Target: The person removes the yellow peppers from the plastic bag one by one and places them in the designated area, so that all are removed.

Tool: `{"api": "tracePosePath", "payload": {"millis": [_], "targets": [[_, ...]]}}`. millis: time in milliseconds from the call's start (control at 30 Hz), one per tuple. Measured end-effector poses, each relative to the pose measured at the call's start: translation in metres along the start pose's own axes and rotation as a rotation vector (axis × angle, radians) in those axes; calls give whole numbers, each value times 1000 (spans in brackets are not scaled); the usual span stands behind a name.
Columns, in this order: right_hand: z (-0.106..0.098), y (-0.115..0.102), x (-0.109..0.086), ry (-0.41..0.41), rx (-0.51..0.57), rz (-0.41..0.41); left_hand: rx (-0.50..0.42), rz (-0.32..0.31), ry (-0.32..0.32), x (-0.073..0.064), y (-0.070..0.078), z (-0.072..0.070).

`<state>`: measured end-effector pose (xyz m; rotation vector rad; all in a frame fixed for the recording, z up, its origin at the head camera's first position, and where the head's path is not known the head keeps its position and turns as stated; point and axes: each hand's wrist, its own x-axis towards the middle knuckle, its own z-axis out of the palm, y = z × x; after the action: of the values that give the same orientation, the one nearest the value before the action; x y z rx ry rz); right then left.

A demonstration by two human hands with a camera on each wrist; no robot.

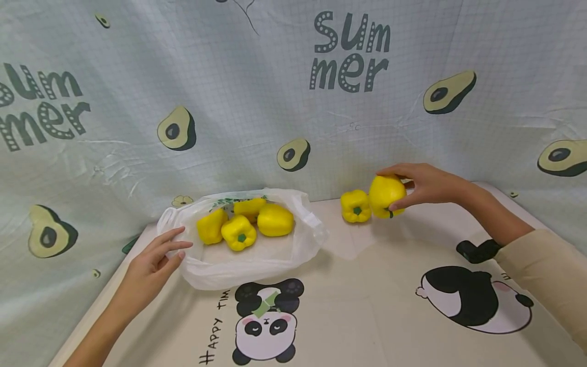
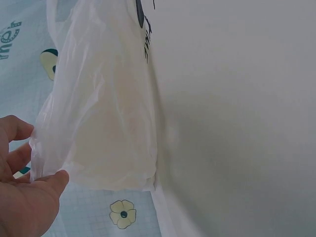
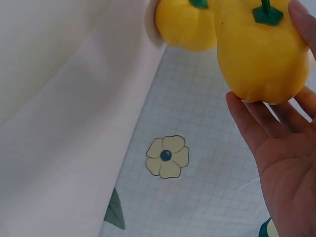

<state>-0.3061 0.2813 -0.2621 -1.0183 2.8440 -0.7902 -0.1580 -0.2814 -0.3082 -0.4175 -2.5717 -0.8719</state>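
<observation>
My right hand (image 1: 424,184) grips a yellow bell pepper (image 1: 387,192) with fingers over its top and thumb low on its near side. Its green stem (image 3: 266,10) shows in the right wrist view. Close on its left, another yellow bell pepper (image 1: 355,206) sits on the table. On the left, a white plastic bag (image 1: 238,272) lies with its mouth facing me and several yellow bell peppers (image 1: 275,220) inside. My left hand (image 1: 153,262) holds the bag's left edge, with the thumb (image 2: 60,181) on the plastic in the left wrist view.
The table (image 1: 367,316) has a pale cover printed with pandas. Right behind the bag and peppers hangs a light cloth (image 1: 247,117) with avocado prints, meeting the table's back edge.
</observation>
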Motion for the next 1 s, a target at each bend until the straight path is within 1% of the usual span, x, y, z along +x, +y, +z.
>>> {"api": "tracePosePath", "payload": {"millis": [333,533,733,1000], "targets": [[2,11,0,9,19,30,0,-10,-1,-1,0,1],[3,15,0,10,6,45,0,-21,-7,-1,0,1],[4,18,0,9,15,60,-4,-28,-9,-2,1,1],[6,25,1,5,12,75,0,-10,-6,-1,1,1]]}}
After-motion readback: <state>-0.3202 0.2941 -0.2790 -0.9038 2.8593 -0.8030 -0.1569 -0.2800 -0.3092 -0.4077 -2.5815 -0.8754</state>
